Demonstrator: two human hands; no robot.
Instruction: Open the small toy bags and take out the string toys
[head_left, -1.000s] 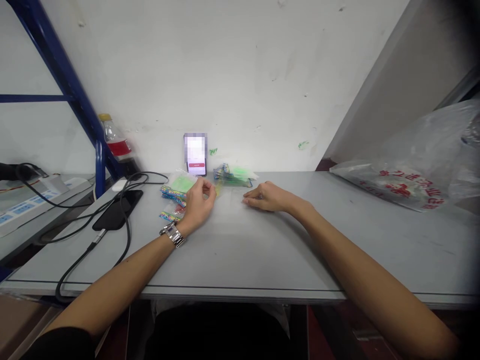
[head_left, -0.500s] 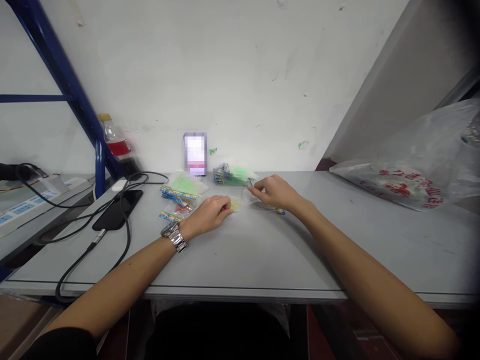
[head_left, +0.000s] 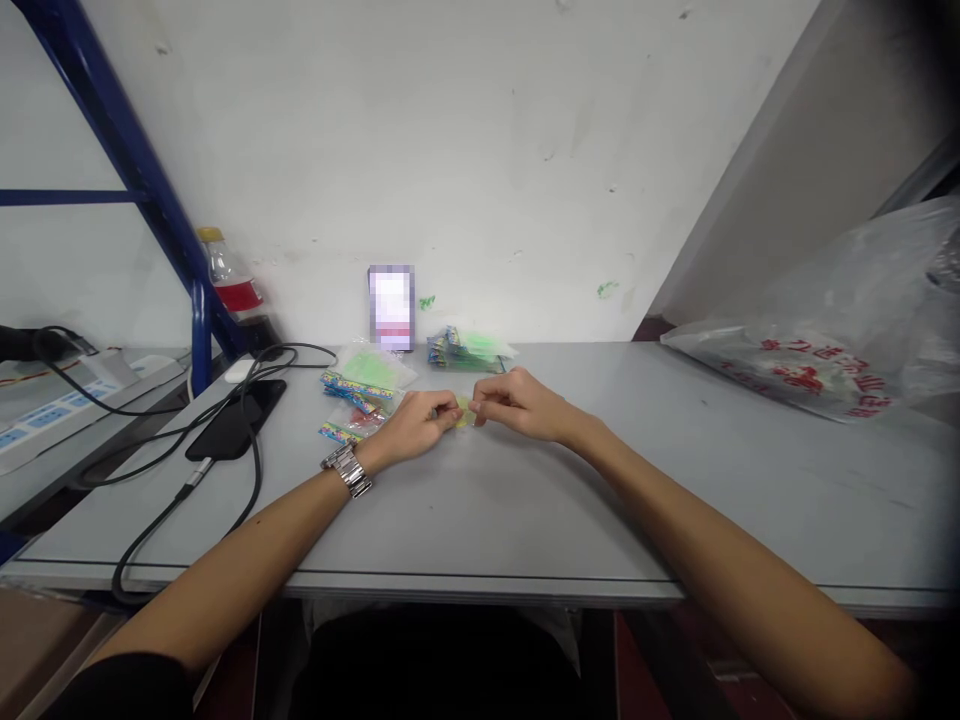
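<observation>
Both hands meet over the middle of the table around a small, pale yellow see-through piece (head_left: 464,412). My left hand (head_left: 420,422), a metal watch at its wrist, pinches the piece's left side. From the other side, the closed fingertips of my right hand (head_left: 517,404) hold its right edge. Just left of my left hand lie clear packets with patterned blue header strips, among them a green-filled packet (head_left: 369,368) and a reddish packet (head_left: 365,417). Behind the hands is a pile of green packets (head_left: 469,348). The fingers partly hide the yellow piece.
A lit phone (head_left: 391,308) leans against the wall. To the left are a dark phone (head_left: 236,420) with looping black cables, a cola bottle (head_left: 238,290) and a power strip (head_left: 82,405). A white plastic bag (head_left: 810,360) rests at the right.
My right hand has moved left and closer to me, from a clear packet to the yellow piece. That packet no longer shows on the right. My left hand stays almost in place.
</observation>
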